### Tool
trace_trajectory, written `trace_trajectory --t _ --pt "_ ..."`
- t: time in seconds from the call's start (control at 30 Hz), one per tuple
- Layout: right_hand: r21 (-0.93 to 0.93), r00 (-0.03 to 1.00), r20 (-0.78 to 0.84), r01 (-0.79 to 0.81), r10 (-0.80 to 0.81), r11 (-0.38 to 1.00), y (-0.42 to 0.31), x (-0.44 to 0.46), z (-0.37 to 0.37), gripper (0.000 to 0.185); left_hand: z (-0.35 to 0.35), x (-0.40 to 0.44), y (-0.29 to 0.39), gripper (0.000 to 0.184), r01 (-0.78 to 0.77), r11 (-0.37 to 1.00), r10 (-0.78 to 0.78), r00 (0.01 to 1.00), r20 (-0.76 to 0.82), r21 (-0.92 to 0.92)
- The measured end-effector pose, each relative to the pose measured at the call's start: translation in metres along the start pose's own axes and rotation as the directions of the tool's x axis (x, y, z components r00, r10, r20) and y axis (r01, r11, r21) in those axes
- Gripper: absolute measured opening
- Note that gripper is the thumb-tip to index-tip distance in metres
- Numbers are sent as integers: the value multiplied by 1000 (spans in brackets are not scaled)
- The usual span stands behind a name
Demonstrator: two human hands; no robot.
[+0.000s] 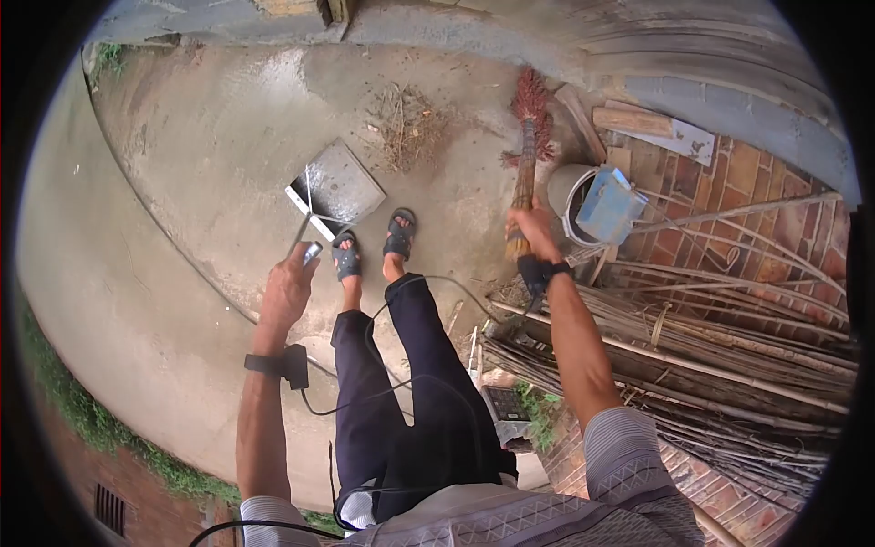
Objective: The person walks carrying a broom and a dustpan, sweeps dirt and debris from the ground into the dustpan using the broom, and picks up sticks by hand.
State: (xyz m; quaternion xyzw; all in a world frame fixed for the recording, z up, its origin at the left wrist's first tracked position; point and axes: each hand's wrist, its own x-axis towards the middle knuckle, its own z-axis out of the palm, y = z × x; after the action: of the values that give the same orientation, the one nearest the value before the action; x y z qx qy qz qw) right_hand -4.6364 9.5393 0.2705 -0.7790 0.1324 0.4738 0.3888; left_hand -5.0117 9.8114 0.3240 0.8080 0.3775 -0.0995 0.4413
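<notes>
My left hand point(290, 284) is closed round the handle of a metal dustpan point(342, 193), whose pan lies on the concrete in front of my feet. On the right, my right hand point(535, 230) grips the thick wooden handle of a broom point(528, 164). The reddish bristles point away from me, near the wall side. Between the dustpan and the broom, a loose pile of twigs and dry debris point(406, 126) lies on the ground, apart from both.
A white bucket point(574, 202) with a blue container point(611, 206) on it stands right of the broom. Long bundled sticks point(693, 351) fill the right side. Wood boards point(633, 120) lie beyond the bucket. A dark cable point(155, 214) curves across the ground on the left.
</notes>
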Motion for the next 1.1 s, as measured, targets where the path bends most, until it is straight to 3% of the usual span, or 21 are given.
trace_trajectory --t 0.17,0.3,0.4,0.63,0.67,0.7,0.83,0.9,1.0,1.03,1.1 --pt "36 994 108 26 -29 999 48 -26 108 68 27 1 15 24 17 1000 -18 999 41 11" --pt "132 975 218 24 -52 991 94 -89 188 68 35 7 39 23 46 998 -48 997 52 40" --pt "113 939 338 -104 61 988 91 -133 212 69 38 17 44 19 -61 997 61 998 -2 39" --pt "171 837 531 -259 133 951 105 -205 216 56 38 16 37 20 -112 990 115 993 -35 87" --pt "175 820 555 -279 139 944 107 -214 209 67 38 15 31 20 -114 990 117 992 -37 85" --pt "174 821 554 -276 138 945 103 -226 198 67 36 14 23 22 -99 993 100 995 -11 69" --pt "115 907 388 -223 163 968 100 -259 143 97 20 -4 -6 25 -55 997 54 998 13 45" --pt "26 959 232 -171 161 985 105 -258 118 97 7 -14 -20 24 -79 996 81 996 -30 36" --pt "-153 999 29 -27 31 988 135 -221 86 99 -14 -24 -40 25 -78 996 81 995 -56 46" --pt "-66 998 -45 -55 52 996 139 -208 81 86 -18 -25 -47 25 -75 996 77 995 -57 42" --pt "146 994 -34 -97 103 985 139 -173 76 53 -22 -29 -56 24 -99 994 102 992 -69 48"
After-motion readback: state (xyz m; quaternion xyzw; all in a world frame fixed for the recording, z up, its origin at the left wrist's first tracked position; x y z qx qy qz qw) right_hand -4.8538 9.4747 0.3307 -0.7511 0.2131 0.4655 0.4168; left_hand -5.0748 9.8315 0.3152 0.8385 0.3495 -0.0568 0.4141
